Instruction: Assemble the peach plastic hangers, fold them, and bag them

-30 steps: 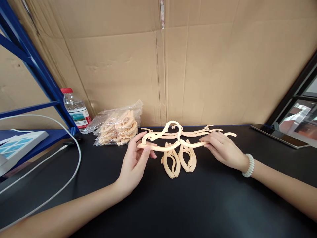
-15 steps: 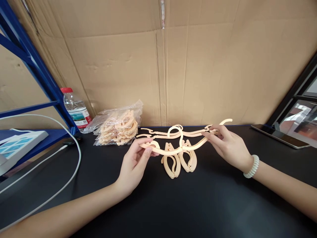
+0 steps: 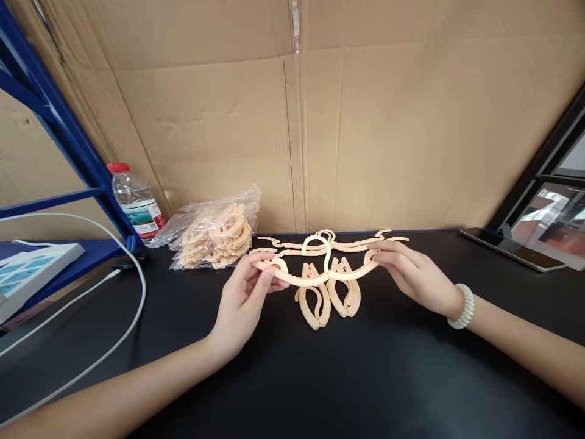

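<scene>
Between my two hands a beige folding clothes hanger (image 3: 306, 281) is held up, its arms spread and its hook curving upward. My left hand (image 3: 242, 302) is closed on the hanger's left end, thumb in front. At the opposite end my right hand (image 3: 418, 277) pinches the right arm, and that tip is partly hidden by the fingers. Below and behind it, two folded hangers (image 3: 315, 311) lie side by side on the black table (image 3: 347, 378). Unfolded hangers (image 3: 351, 245) rest farther back, near the cardboard, partly covered by the held one.
A clear plastic bag (image 3: 214, 231) of folded hangers lies at back left beside a red-capped water bottle (image 3: 139, 207). White cables (image 3: 142, 286) run along the left. A phone (image 3: 512, 250) lies at back right. A cardboard wall (image 3: 219, 134) closes off the back.
The hanger's right end, which stuck out past my right hand, is now folded inward. My right hand has moved slightly left. My left hand keeps its grip.
</scene>
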Action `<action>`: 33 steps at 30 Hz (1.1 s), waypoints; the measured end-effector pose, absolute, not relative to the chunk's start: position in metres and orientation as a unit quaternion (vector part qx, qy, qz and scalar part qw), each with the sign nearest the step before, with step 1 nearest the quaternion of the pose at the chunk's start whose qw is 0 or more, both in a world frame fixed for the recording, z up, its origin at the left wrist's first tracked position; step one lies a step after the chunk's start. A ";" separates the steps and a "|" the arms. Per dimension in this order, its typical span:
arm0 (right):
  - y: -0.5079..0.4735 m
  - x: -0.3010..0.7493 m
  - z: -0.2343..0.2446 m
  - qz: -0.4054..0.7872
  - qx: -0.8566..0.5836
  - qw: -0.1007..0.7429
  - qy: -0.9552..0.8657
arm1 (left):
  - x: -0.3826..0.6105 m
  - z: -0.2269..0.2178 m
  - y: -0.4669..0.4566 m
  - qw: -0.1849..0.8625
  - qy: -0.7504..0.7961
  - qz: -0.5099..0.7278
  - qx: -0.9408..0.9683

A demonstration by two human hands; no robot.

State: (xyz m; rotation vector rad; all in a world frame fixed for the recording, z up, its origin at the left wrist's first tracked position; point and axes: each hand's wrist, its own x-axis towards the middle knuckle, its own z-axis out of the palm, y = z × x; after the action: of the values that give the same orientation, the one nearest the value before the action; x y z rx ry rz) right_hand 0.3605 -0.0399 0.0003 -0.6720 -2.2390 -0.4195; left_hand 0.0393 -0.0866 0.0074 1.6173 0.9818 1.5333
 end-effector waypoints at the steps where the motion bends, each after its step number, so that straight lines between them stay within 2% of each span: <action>1: -0.039 0.360 0.000 -0.118 -0.263 0.378 -0.880 | 0.039 0.008 -0.086 0.347 0.381 0.591 0.620; 9: -0.054 0.344 0.012 0.298 -0.299 0.460 -0.781 | 0.042 0.011 -0.089 0.368 0.394 0.575 0.616; 15: -0.084 0.314 0.020 0.476 -0.235 0.509 -0.678 | 0.054 0.013 -0.101 0.412 0.393 0.560 0.601; 18: -0.091 0.304 0.018 0.509 -0.236 0.554 -0.615 | 0.061 0.014 -0.109 0.433 0.388 0.549 0.600; 20: -0.094 0.300 0.017 0.510 -0.241 0.556 -0.611 | 0.064 0.014 -0.113 0.438 0.386 0.546 0.601; 26: -0.108 0.293 0.019 0.492 -0.205 0.395 -0.748 | 0.067 0.012 -0.116 0.460 0.387 0.533 0.596; 30: -0.112 0.296 0.020 0.475 -0.199 0.373 -0.772 | 0.066 0.012 -0.114 0.468 0.392 0.533 0.585; 33: -0.111 0.298 0.018 0.419 -0.197 0.360 -0.810 | 0.066 0.012 -0.114 0.473 0.393 0.525 0.588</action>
State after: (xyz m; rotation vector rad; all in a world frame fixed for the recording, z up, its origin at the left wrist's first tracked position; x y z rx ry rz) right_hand 0.2982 -0.1114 0.0182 -0.5073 -2.0872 1.0799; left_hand 0.0655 -0.1137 0.0122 1.4386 0.9623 1.2848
